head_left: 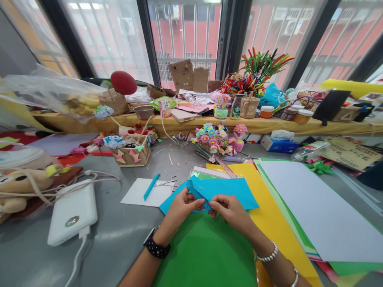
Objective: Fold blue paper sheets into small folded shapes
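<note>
My left hand [180,208] and my right hand [228,209] both pinch a folded piece of blue paper [221,189] between thumb and fingers, close together at its near edge. The blue paper lies over a green sheet [206,255] and a yellow sheet [269,215] on the grey table. A black watch sits on my left wrist, beaded bracelets on my right. Just beyond the paper lie small scissors [168,183] and a thin blue paper strip [151,186] on a white sheet [140,195].
A white power bank [73,211] with cable lies at the left beside a plush toy [24,179]. A large white sheet [320,207] covers coloured papers at right. Paper flowers [213,139], a small basket [131,153] and a cluttered windowsill shelf [185,123] stand behind.
</note>
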`<action>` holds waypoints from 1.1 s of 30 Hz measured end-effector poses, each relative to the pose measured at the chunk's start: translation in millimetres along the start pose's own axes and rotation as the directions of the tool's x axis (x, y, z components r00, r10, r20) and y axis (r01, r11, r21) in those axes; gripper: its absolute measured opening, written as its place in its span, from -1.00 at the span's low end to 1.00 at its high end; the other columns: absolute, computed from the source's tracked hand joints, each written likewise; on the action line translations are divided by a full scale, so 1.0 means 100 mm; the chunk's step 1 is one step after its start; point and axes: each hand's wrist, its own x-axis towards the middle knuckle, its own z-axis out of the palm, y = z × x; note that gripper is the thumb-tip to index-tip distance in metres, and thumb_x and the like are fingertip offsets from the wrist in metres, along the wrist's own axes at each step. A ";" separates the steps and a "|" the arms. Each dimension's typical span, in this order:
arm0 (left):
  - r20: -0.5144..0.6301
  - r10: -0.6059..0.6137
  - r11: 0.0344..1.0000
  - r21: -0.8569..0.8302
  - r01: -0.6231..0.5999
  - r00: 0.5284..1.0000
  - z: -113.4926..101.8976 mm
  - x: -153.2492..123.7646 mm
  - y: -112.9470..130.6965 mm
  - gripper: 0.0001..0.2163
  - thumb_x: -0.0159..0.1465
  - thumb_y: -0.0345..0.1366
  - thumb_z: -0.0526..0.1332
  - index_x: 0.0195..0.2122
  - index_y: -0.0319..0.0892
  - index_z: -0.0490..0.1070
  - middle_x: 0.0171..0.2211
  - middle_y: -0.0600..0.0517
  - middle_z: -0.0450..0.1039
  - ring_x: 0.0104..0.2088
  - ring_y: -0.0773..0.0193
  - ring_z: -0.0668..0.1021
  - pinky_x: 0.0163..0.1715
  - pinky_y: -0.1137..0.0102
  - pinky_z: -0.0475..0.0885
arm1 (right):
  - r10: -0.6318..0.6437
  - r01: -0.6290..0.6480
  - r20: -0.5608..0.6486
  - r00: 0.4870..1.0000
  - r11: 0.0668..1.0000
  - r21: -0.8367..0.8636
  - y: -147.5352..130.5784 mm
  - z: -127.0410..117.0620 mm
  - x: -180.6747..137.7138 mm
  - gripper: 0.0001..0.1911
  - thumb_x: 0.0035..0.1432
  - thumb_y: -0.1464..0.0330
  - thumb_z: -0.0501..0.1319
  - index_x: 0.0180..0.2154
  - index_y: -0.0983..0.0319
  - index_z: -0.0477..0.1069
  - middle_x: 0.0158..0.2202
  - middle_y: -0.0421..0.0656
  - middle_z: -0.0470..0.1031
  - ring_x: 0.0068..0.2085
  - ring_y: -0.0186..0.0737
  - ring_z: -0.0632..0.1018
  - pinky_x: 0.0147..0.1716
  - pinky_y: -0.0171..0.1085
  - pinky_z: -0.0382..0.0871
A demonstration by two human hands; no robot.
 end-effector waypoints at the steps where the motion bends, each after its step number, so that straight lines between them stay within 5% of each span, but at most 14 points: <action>1: 0.001 -0.001 1.000 -0.005 0.001 1.000 0.00 0.00 0.00 -0.69 -0.11 -0.26 0.34 -0.39 -0.23 0.28 -0.59 0.12 0.43 -0.54 0.31 0.50 -0.48 0.43 0.37 | 0.000 0.000 -0.001 1.000 1.000 -0.006 0.00 0.00 0.00 -0.73 0.09 0.26 0.07 -0.54 0.26 0.38 -0.63 -0.20 0.46 -0.58 -0.32 0.44 -0.61 -0.39 0.22; 18: 0.006 -0.028 0.998 -0.059 0.028 1.000 0.01 0.03 -0.06 -0.70 -0.14 -0.32 0.35 -0.40 -0.25 0.30 -0.56 0.09 0.44 -0.52 0.31 0.49 -0.48 0.43 0.37 | -0.091 0.061 -0.141 0.986 0.976 -0.208 0.04 0.02 0.02 -0.87 0.02 0.38 0.13 -0.49 0.28 0.38 -0.57 -0.18 0.45 -0.52 -0.29 0.45 -0.56 -0.38 0.31; 33: 0.010 -0.068 0.987 -0.143 0.069 0.998 0.01 0.02 -0.07 -0.60 -0.17 -0.34 0.38 -0.30 -0.24 0.31 -0.48 0.07 0.46 -0.44 0.25 0.51 -0.38 0.36 0.39 | -0.394 0.288 -0.179 0.902 0.856 -0.430 0.11 0.10 -0.01 -0.89 0.03 0.47 0.08 -0.43 0.25 0.38 -0.52 -0.14 0.42 -0.48 -0.23 0.43 -0.46 -0.27 0.33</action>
